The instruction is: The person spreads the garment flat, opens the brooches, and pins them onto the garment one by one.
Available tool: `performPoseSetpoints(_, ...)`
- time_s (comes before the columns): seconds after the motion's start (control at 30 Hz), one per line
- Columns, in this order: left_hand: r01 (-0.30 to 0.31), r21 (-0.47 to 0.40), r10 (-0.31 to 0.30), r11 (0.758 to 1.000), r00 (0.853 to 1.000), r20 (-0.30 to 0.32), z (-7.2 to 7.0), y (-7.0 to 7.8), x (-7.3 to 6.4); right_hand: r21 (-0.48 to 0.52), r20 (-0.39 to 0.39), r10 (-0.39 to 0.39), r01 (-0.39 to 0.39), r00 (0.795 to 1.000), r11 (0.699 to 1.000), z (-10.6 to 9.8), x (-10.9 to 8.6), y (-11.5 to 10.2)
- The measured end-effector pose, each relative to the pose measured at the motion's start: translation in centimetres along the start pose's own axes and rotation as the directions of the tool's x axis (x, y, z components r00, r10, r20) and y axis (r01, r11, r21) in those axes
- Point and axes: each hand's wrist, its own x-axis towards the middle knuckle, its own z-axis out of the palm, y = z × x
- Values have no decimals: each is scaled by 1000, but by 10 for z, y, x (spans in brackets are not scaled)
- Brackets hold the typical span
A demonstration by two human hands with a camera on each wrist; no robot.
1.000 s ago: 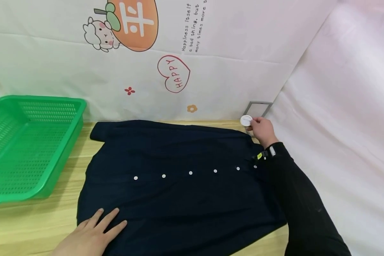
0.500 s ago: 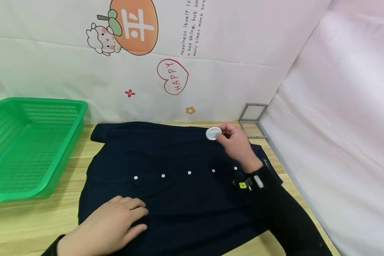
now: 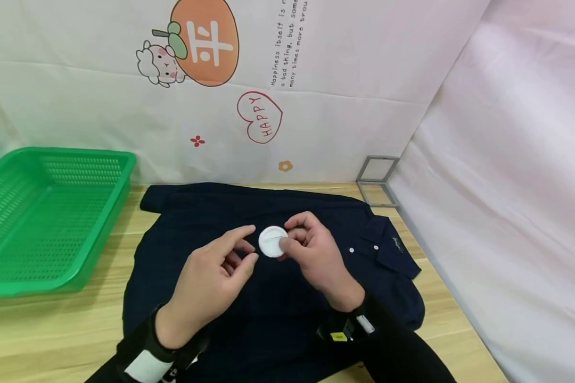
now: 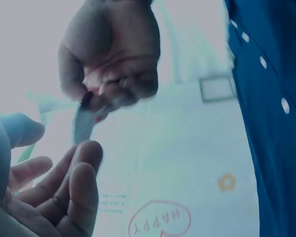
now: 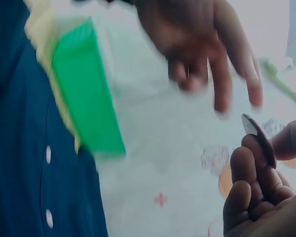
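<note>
A round white pin badge [image 3: 270, 242], its back with a thin pin line turned up, is pinched between the thumb and fingers of my right hand [image 3: 320, 260]. Seen edge-on in the right wrist view, the badge [image 5: 259, 140] has a dark reddish rim. My left hand [image 3: 208, 276] is just left of the badge, thumb and fingers apart and loosely bent, holding nothing; a small gap separates them. Both hands are above a navy buttoned shirt [image 3: 268, 303] lying flat, its collar [image 3: 383, 239] toward the right. The forearms and hands cover most of the button row.
A green plastic basket [image 3: 76, 282] stands at the left on the wooden table [image 3: 33, 335]. Two small grey square frames [image 3: 377, 181] sit at the back right corner. White printed cloth [image 3: 335, 133] hangs behind, and plain white cloth [image 3: 508, 186] bounds the right side.
My right hand has carried the badge from the back right corner leftward to above the middle of the shirt. My left hand has lifted off the shirt and come up beside the badge.
</note>
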Motion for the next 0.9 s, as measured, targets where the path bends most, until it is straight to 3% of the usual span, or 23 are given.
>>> performPoseSetpoints(0.2, 87, -160, -88, 983, 996, 6, 2, 9, 4, 118, 6, -6, 5, 1000, 993, 18, -8, -13)
performPoseSetpoints(0.37, 189, -330, -176, 925, 982, 69, -4, 16, 5, 142, 0, 4, -4, 1000, 990, 22, -12, -19)
performPoseSetpoints(0.53, 196, -431, -170, 881, 980, 99, -6, 21, 6, 218, 16, 20, -23, 1000, 976, 25, -15, -24)
performPoseSetpoints(0.7, 155, -441, -130, 884, 988, 86, -5, 24, 5, 237, 37, 15, -23, 999, 971, 26, -16, -27)
performPoseSetpoints(0.9, 134, -395, -112, 909, 991, 79, -4, 26, 5, 147, 29, 1, -5, 1000, 989, 23, -17, -29)
